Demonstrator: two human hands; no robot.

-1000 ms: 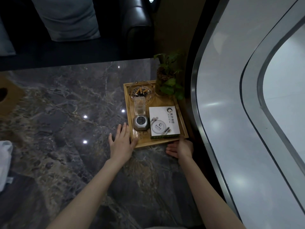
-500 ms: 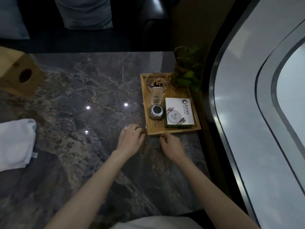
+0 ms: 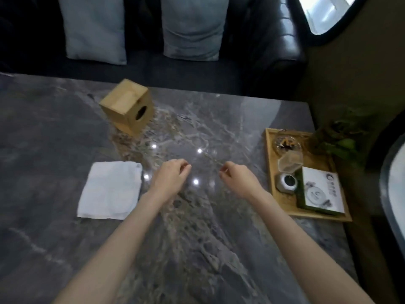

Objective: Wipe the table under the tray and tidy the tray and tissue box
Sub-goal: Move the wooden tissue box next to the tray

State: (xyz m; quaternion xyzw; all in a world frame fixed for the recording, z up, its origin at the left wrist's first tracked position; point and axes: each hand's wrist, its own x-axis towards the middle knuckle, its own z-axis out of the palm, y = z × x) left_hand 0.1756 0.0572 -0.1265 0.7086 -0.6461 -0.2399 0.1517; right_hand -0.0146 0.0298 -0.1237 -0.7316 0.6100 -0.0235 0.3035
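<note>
Hands off the tray, now over the open bench

Both hands have left the near edge of the tray (image 3: 282, 210): the left hand (image 3: 173, 175) and right hand (image 3: 237, 179) now hover loosely curled and empty over the middle of the bench (image 3: 197, 249), while the view has swung left, bringing the tissue box (image 3: 127, 106) and white cloth (image 3: 110, 189) fully into sight
</note>
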